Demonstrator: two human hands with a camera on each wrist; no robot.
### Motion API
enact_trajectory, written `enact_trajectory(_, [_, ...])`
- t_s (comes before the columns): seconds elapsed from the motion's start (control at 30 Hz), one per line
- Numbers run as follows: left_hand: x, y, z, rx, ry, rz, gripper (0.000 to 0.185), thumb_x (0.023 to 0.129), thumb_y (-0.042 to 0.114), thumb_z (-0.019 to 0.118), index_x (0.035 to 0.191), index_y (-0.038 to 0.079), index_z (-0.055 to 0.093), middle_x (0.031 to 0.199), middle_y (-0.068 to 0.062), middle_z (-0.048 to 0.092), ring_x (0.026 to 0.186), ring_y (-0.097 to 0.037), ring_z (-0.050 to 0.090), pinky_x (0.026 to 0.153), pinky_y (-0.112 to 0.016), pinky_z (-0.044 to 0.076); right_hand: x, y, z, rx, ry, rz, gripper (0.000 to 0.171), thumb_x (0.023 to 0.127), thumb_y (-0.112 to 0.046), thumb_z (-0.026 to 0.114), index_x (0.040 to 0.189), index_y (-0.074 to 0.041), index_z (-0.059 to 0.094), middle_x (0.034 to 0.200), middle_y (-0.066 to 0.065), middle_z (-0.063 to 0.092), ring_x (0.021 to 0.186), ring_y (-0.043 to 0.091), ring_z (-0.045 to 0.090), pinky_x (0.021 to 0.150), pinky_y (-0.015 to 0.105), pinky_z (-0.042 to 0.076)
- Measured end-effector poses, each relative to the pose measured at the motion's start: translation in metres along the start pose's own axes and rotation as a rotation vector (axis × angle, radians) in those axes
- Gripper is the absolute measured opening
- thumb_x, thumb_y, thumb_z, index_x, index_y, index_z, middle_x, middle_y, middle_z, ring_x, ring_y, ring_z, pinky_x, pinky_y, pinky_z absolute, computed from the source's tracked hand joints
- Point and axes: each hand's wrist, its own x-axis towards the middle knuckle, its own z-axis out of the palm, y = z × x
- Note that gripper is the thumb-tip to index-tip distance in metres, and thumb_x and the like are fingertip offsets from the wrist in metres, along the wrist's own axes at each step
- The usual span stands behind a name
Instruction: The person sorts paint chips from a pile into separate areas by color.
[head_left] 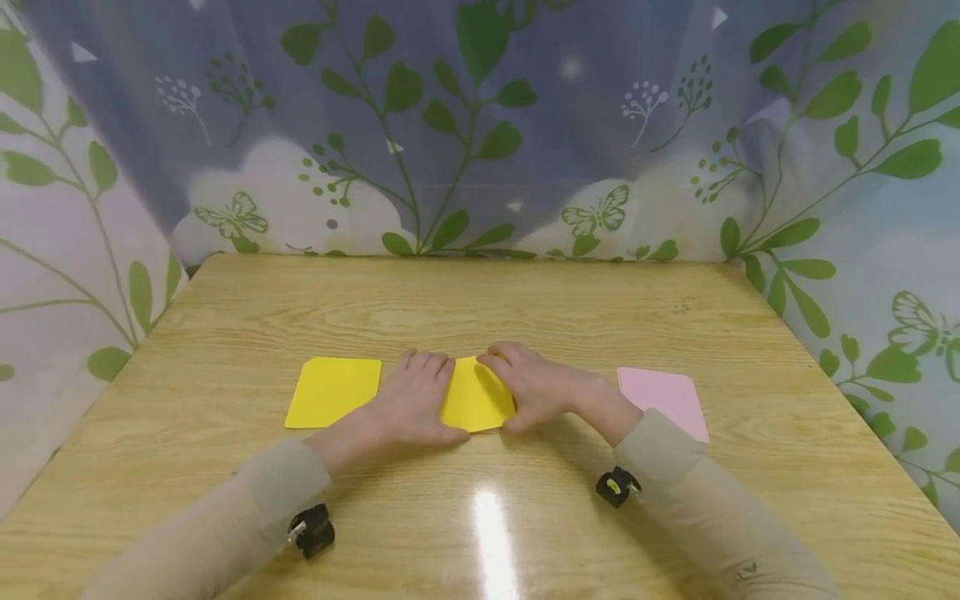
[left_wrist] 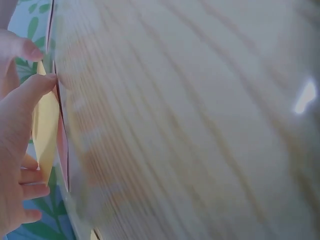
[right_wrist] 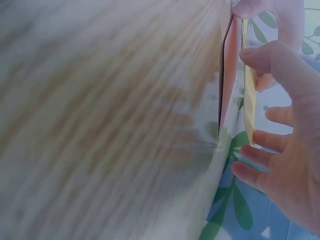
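Observation:
A bent yellow card (head_left: 474,398) lies between both hands in mid-table, over a pink card (left_wrist: 62,145) that shows beneath it in the wrist views. My left hand (head_left: 411,398) holds its left part, thumb at the near edge and fingers toward the far edge. From the other side my right hand (head_left: 534,385) grips the right part, its thumb by the near corner and fingertips at the far corner. In the right wrist view the yellow card (right_wrist: 249,105) stands edge-on, lifted away from the pink card (right_wrist: 229,70).
Just left of my left hand sits a yellow stack of cards (head_left: 333,392). A pink stack of cards (head_left: 663,400) is on the right, partly behind my right sleeve (head_left: 660,450). A leaf-patterned curtain (head_left: 465,125) surrounds the wooden table (head_left: 480,304) at the back and sides.

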Motion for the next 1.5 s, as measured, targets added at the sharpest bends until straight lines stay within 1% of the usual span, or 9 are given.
enact_trajectory(0.07, [-0.003,-0.003,-0.001,0.007,0.015,0.0,0.101,0.071,0.072,0.053,0.134,-0.006,0.04,0.132,-0.017,0.044,0.122,-0.033,0.038,0.104,-0.05,0.024,0.003,-0.002,0.0,-0.006,0.006,-0.004,0.089,0.071,-0.039,0.07,0.14,0.0,0.029,0.139,0.02,0.029,0.127,0.032,0.032,0.102,0.043,0.032])
enact_trajectory(0.17, [-0.009,-0.009,-0.002,0.026,0.048,-0.002,0.1,0.07,0.071,0.054,0.132,-0.006,0.042,0.13,-0.017,0.046,0.12,-0.033,0.04,0.102,-0.051,0.025,0.01,-0.006,-0.001,-0.025,0.043,-0.026,0.092,0.072,-0.049,0.07,0.139,0.0,0.031,0.139,0.02,0.031,0.126,0.032,0.033,0.102,0.044,0.032])
enact_trajectory(0.33, [-0.02,-0.022,-0.006,0.049,0.092,-0.013,0.097,0.069,0.07,0.056,0.13,-0.005,0.046,0.128,-0.017,0.048,0.12,-0.033,0.041,0.102,-0.052,0.026,0.024,-0.013,-0.001,-0.104,0.087,-0.036,0.096,0.07,-0.059,0.067,0.139,-0.002,0.032,0.138,0.019,0.032,0.127,0.031,0.032,0.102,0.046,0.031])
enact_trajectory(0.5, [-0.035,-0.039,-0.007,0.053,0.125,-0.009,0.095,0.068,0.068,0.058,0.128,-0.005,0.047,0.128,-0.019,0.047,0.119,-0.034,0.041,0.102,-0.053,0.025,0.041,-0.025,-0.001,-0.17,0.077,0.011,0.105,0.067,-0.067,0.065,0.142,-0.003,0.026,0.141,0.015,0.029,0.13,0.028,0.028,0.101,0.046,0.032])
enact_trajectory(0.7, [-0.056,-0.061,-0.008,0.081,0.158,0.007,0.096,0.066,0.067,0.06,0.127,-0.006,0.048,0.127,-0.02,0.048,0.118,-0.035,0.041,0.101,-0.053,0.027,0.064,-0.046,0.001,-0.23,0.051,0.027,0.112,0.065,-0.067,0.066,0.144,-0.001,0.022,0.144,0.015,0.027,0.131,0.027,0.026,0.1,0.046,0.033])
enact_trajectory(0.97, [-0.076,-0.09,-0.01,0.104,0.152,0.031,0.096,0.067,0.065,0.063,0.128,-0.008,0.048,0.13,-0.023,0.046,0.119,-0.038,0.04,0.099,-0.055,0.028,0.094,-0.072,0.006,-0.313,0.048,0.025,0.108,0.068,-0.067,0.063,0.145,-0.003,0.022,0.146,0.012,0.026,0.132,0.025,0.027,0.098,0.044,0.034])
enact_trajectory(1.23, [-0.09,-0.115,-0.012,0.127,0.119,0.042,0.094,0.067,0.064,0.064,0.128,-0.005,0.048,0.131,-0.024,0.045,0.119,-0.04,0.04,0.1,-0.058,0.026,0.119,-0.09,0.009,-0.32,0.025,0.055,0.103,0.071,-0.066,0.059,0.145,-0.004,0.022,0.147,0.012,0.025,0.133,0.025,0.026,0.098,0.044,0.034])
enact_trajectory(1.37, [-0.095,-0.123,-0.012,0.103,0.097,0.043,0.091,0.069,0.064,0.064,0.128,-0.003,0.048,0.132,-0.024,0.044,0.119,-0.04,0.04,0.1,-0.058,0.026,0.129,-0.094,0.01,-0.313,0.013,0.054,0.102,0.071,-0.066,0.059,0.144,-0.005,0.024,0.146,0.011,0.027,0.132,0.025,0.027,0.096,0.044,0.037])
enact_trajectory(1.5, [-0.099,-0.129,-0.01,0.085,0.091,0.061,0.088,0.069,0.063,0.065,0.125,-0.003,0.049,0.13,-0.024,0.045,0.118,-0.04,0.041,0.099,-0.057,0.029,0.136,-0.097,0.01,-0.291,-0.023,0.047,0.103,0.072,-0.067,0.06,0.145,-0.005,0.023,0.147,0.012,0.026,0.133,0.026,0.027,0.098,0.046,0.036])
